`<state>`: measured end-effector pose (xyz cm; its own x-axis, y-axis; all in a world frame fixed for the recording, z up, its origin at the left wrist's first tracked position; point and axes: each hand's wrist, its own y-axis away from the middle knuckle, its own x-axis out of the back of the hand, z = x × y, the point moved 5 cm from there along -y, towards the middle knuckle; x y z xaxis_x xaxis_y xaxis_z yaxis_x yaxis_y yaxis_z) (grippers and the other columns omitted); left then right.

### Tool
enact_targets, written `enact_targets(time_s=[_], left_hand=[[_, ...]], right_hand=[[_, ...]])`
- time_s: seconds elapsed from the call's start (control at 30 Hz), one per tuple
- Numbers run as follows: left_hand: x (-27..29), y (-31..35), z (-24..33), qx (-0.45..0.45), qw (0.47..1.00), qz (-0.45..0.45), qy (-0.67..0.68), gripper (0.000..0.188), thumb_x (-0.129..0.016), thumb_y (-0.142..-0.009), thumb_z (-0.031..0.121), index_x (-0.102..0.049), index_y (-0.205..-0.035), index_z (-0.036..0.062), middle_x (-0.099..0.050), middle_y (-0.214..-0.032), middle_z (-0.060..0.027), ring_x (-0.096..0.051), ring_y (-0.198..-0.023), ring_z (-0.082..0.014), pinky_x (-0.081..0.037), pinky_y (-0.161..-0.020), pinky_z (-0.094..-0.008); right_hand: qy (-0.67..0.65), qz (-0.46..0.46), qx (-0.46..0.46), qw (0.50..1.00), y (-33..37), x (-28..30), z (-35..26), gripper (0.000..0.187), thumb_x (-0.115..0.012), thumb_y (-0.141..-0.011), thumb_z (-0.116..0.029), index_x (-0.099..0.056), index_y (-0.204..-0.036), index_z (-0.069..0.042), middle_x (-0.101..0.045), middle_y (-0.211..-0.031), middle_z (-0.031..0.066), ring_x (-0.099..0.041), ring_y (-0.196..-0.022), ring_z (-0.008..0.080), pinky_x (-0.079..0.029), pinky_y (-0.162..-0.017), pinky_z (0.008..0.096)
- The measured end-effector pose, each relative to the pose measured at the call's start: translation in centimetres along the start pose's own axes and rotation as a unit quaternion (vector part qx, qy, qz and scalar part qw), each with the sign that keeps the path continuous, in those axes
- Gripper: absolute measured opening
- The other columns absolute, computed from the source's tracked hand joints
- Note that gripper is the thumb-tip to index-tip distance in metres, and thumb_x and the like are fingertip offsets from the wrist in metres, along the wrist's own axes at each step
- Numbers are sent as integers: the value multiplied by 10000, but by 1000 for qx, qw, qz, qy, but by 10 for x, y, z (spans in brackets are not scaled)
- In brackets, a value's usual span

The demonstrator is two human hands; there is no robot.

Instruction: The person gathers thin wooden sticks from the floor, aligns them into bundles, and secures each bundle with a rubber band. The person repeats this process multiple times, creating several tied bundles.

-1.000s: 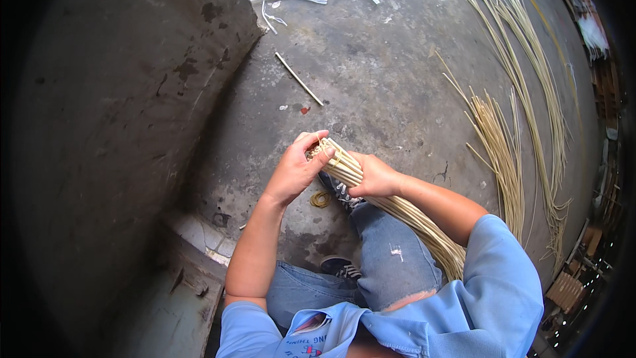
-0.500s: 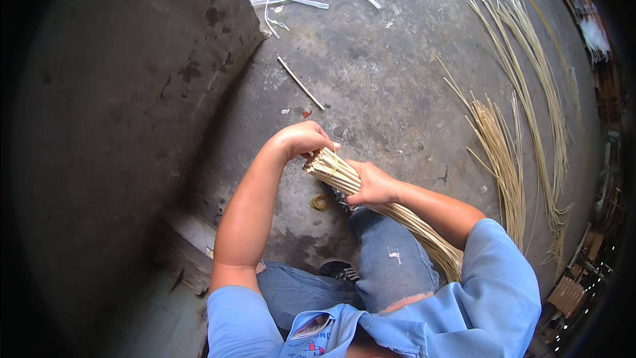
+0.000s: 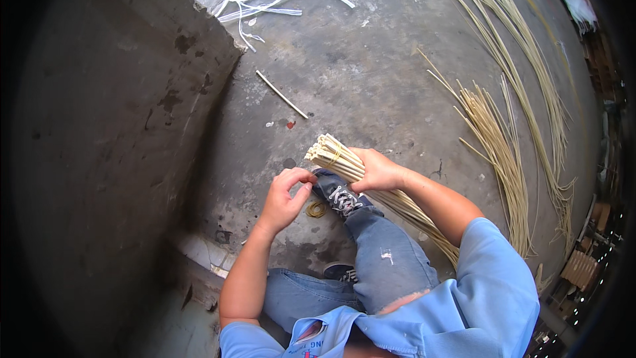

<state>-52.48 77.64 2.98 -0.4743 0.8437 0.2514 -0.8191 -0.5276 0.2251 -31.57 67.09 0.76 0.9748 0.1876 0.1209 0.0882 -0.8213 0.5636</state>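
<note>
My right hand [image 3: 379, 171] is wrapped round a bundle of pale rattan canes [image 3: 411, 211], a little behind its cut end. A thin yellow rubber band [image 3: 336, 154] circles the bundle close to that end. The long tail of the bundle runs back under my right forearm beside my leg. My left hand [image 3: 286, 199] is off the bundle, lower and to its left, beside the toe of my dark shoe [image 3: 338, 192]. Its fingers are curved with the thumb apart, and I see nothing in them. Several loose rubber bands [image 3: 316, 209] lie on the floor near it.
More rattan canes [image 3: 493, 139] lie on the concrete floor [image 3: 371, 79] at the right, with longer strands [image 3: 523, 46] beyond. One short cane [image 3: 281, 94] lies ahead. White strips [image 3: 265, 6] are at the far left, next to a grey block-like wall [image 3: 119, 93].
My left hand has let go of the bundle's banded end and moved down and left towards the loose rubber bands. My right hand still holds the bundle. The view has shifted slightly.
</note>
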Motion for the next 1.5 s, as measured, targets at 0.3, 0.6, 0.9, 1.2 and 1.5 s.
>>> enact_targets(time_s=[0.3, 0.6, 0.9, 1.2, 1.5], left_hand=[[-13, 23, 5, -50, 967, 246, 48, 498, -719, -898, 34, -572, -1374, 34, -586, -1346, -111, -555, -1275, -255, -426, -1115, -391], [-67, -52, 23, -81, 819, 44, 566, 970, -903, -781, 330, -376, -1545, 49, -618, -1292, -166, -583, -1279, -301, -430, -1157, -463], [-66, -41, 8, 1, 815, 126, 565, 721, -841, -887, 336, -464, -1400, -3, -670, -1146, -167, -680, -1116, -305, -581, -993, -443], [-71, -43, 10, -4, 802, 95, 589, 914, -812, -841, 561, -461, -1465, -9, -562, -1452, -234, -624, -1269, -353, -547, -1064, -496], [-68, -58, 9, -64, 782, 1, 619, 1059, -838, -839, 510, -272, -1615, 64, -566, -1438, -235, -593, -1317, -387, -528, -1084, -517]], right_hand=[[-82, -54, -1, 995, 8, 8, -10, 600, -788, -700, -120, -612, -1264, -19, -726, -1063, 77, -674, -985, 151, -546, -888, 321], [-302, -299, -41, 904, 8, -13, -10, 510, -839, -705, -109, -642, -1167, -23, -722, -972, 113, -696, -919, 177, -576, -833, 339], [30, 174, 63, 982, 34, -19, -25, 720, -897, -766, -414, -630, -1291, -1, -730, -1138, 221, -718, -1117, 317, -549, -929, 393], [-145, -103, 14, 984, 11, -2, -6, 538, -871, -821, -383, -714, -1168, -2, -741, -1022, 59, -683, -972, 139, -531, -885, 316], [-223, -176, -32, 958, -7, -5, 10, 690, -903, -764, -395, -652, -1275, -5, -686, -1147, 84, -647, -1077, 174, -510, -970, 336]])
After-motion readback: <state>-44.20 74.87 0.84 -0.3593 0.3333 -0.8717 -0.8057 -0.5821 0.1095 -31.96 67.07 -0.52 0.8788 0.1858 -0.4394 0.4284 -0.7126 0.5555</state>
